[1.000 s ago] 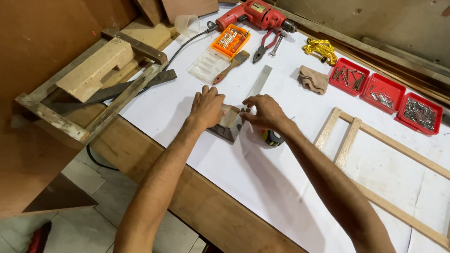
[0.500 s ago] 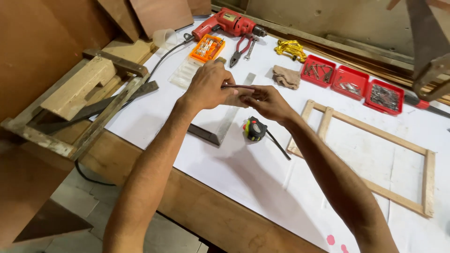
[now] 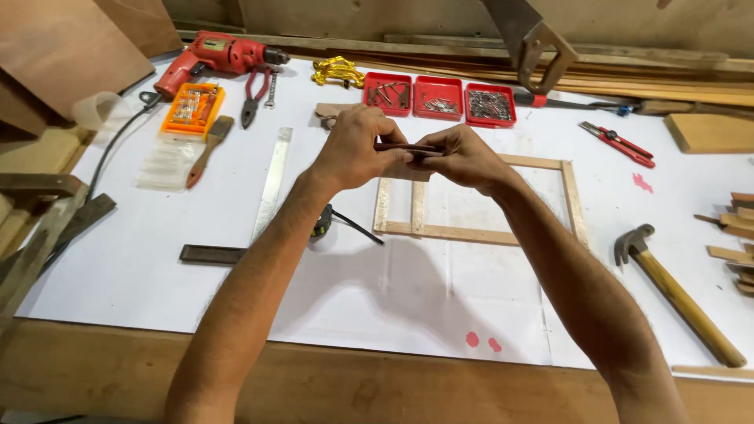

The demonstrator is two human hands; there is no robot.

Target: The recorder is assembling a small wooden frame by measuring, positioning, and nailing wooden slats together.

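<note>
Left hand: I see my left hand (image 3: 355, 149) raised over the bench, fingers curled and pinching the left end of a thin dark stick (image 3: 407, 147).
Right hand: my right hand (image 3: 463, 157) meets it from the right, fingers closed on the stick's other end.
Stick: it runs level between the two hands, held off the white sheet (image 3: 393, 298); I cannot tell what it is made of.
Below the hands: a pale wooden frame (image 3: 479, 234) lies flat on the sheet, its far-left corner under my knuckles.
Near left: a tape measure (image 3: 322, 225) sits just beside my left forearm, with a steel square (image 3: 259, 212) left of it.
Far side: three red trays (image 3: 440, 98) of small hardware, a red drill (image 3: 216, 56) far left.
Right: a hammer (image 3: 679, 294) lies well apart from the hands.
</note>
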